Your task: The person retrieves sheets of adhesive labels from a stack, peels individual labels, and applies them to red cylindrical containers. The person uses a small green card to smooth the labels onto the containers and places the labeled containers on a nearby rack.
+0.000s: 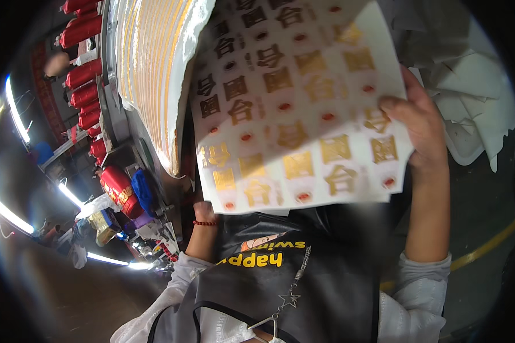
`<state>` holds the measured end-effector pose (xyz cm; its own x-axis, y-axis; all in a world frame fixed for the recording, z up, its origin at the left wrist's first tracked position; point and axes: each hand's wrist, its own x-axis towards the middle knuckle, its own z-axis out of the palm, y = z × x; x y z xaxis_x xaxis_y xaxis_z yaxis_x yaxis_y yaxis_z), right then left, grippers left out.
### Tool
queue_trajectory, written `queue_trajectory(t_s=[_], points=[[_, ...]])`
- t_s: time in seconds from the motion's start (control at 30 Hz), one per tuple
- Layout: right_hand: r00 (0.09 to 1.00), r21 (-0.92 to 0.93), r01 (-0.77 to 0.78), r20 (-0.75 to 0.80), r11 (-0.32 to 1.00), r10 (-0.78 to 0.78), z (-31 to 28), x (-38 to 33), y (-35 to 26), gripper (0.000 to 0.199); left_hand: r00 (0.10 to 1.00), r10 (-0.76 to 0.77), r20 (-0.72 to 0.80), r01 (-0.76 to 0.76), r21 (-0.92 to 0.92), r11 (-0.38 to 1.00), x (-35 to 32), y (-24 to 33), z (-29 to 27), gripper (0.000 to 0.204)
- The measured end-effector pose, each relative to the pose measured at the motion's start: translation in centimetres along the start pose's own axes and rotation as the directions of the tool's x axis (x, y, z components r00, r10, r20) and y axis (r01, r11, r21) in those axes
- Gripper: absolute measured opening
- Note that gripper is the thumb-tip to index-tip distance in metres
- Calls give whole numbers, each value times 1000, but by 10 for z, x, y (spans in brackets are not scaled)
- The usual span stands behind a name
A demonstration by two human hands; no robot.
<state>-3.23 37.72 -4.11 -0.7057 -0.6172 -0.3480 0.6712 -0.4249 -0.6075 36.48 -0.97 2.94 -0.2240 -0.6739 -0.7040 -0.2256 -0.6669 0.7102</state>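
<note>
A white decal sheet (pixel 303 123) printed with rows of gold characters and small red ovals hangs in front of my dark apron. My right hand (pixel 420 117) grips its right edge, thumb on the printed face and fingers behind. My left hand (pixel 205 212) is mostly hidden behind the lower left corner of the sheet; only the wrist area with a red bead bracelet shows, so its fingers cannot be seen. Left of the sheet rises a thick stack of white sheets (pixel 154 63) with gold stripes, its ragged edge close to the sheet's left side.
Several red bottles (pixel 83 94) line the far left, with a larger red container (pixel 120 191) and a blue object (pixel 143 191) below them. Crumpled white paper (pixel 469 103) lies at the right, above a dark floor with a yellow line (pixel 486 246).
</note>
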Motion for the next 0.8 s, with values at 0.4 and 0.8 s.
queue_trajectory(t_s=[0.4,0.8], points=[[978,-243,202,106,949,-181,169,154,94,50,986,-15,168,45,-174,984,9,-8,35,40],[783,-906,388,420,-167,-459,211,287,174,53,945,206,253,-220,27,975,1,-5,115,41]])
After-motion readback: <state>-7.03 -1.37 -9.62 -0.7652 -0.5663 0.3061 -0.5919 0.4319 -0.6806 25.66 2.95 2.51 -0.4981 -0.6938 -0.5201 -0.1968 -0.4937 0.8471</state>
